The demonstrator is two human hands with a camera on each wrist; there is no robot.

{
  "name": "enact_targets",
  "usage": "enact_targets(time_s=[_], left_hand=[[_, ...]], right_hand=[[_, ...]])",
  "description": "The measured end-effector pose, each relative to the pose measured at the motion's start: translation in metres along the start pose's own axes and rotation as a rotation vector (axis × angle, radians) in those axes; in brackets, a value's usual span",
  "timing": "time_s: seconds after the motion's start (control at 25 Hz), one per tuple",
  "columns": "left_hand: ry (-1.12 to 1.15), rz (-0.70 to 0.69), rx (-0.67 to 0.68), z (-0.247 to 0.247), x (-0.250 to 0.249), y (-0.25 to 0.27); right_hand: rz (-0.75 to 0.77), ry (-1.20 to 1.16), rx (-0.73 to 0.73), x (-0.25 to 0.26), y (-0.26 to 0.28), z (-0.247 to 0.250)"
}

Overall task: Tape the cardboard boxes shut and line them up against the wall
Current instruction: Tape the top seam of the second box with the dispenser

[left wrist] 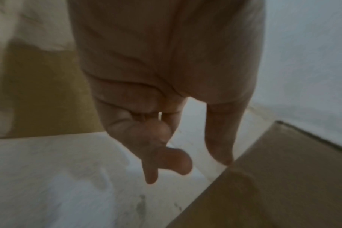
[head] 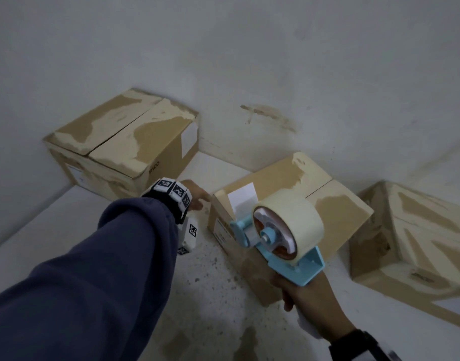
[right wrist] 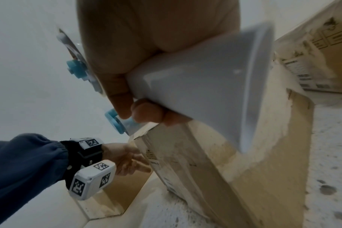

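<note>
Gripping tape dispenser (head: 281, 233), left hand (head: 195, 196) touches box (head: 289, 217).

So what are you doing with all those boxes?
A person is busy closing cardboard boxes. Their right hand grips a blue tape dispenser loaded with a roll of tape, held over the middle box. Their left hand reaches to that box's near corner, fingers loose. The flap seam on top doesn't look taped yet. Another box sits in the corner by the wall, and a third box lies tilted on the right.
</note>
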State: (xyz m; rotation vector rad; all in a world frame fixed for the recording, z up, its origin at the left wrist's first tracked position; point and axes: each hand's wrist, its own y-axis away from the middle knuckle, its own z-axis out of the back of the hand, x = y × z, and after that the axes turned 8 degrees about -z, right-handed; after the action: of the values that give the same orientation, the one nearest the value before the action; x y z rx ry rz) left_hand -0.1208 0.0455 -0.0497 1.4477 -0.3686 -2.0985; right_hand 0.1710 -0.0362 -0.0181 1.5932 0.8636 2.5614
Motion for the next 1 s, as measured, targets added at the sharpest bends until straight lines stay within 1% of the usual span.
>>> enact_targets(time_s=[0.04,0.08,0.12,0.16,0.2,0.24,0.28,0.32,0.36,0.4,0.44,0.48,0.56,0.68,0.8,0.88,1.0], left_hand=[[-0.001,0.035,-0.002,0.0,0.004,0.001],[-0.024,0.044,0.001,0.001,0.007,0.001],[-0.089,0.031,-0.009,0.003,0.01,0.0],[-0.171,-0.021,-0.072,0.005,0.012,-0.003],[-0.227,-0.105,-0.162,0.007,0.009,-0.001],[-0.203,-0.213,-0.263,0.009,0.003,0.004],[-0.194,-0.331,-0.313,0.007,-0.005,0.011],[-0.264,-0.448,-0.306,0.002,-0.013,0.021],[-0.41,-0.53,-0.211,-0.008,-0.021,0.032],[-0.609,-0.557,-0.066,-0.022,-0.024,0.044],[-0.783,-0.544,0.043,-0.034,-0.024,0.051],[-0.898,-0.513,0.092,-0.041,-0.021,0.053],[-0.973,-0.458,0.074,-0.046,-0.016,0.053],[-1.036,-0.435,0.009,-0.052,-0.011,0.056],[-1.026,-0.422,-0.057,-0.056,-0.011,0.055],[-1.009,-0.423,-0.066,-0.057,-0.01,0.054],[-0.99,-0.422,-0.074,-0.057,-0.01,0.053]], right_hand=[[0.038,-0.095,-0.03,0.0,0.001,-0.002],[0.032,-0.17,-0.037,0.001,0.003,-0.004],[0.044,-0.187,-0.027,0.001,0.003,-0.004],[0.032,-0.176,-0.037,0.0,0.002,-0.006],[0.032,-0.173,-0.044,-0.004,-0.001,-0.005],[0.033,-0.164,-0.035,-0.003,-0.002,-0.003],[0.052,-0.164,-0.031,-0.005,-0.004,-0.001],[0.051,-0.15,-0.006,0.001,0.002,-0.001],[0.064,-0.146,0.015,0.0,0.0,0.0],[0.057,-0.137,0.028,0.003,0.004,0.001],[0.066,-0.146,0.047,0.005,0.004,0.002],[0.064,-0.138,0.056,0.008,0.007,0.003],[0.066,-0.119,0.064,0.014,0.008,0.004],[0.026,-0.09,0.03,0.016,0.013,0.007],[-0.007,-0.077,0.039,0.013,0.025,0.02],[-0.028,-0.056,0.041,0.004,0.039,0.033],[-0.044,-0.036,0.007,-0.016,0.056,0.053]])
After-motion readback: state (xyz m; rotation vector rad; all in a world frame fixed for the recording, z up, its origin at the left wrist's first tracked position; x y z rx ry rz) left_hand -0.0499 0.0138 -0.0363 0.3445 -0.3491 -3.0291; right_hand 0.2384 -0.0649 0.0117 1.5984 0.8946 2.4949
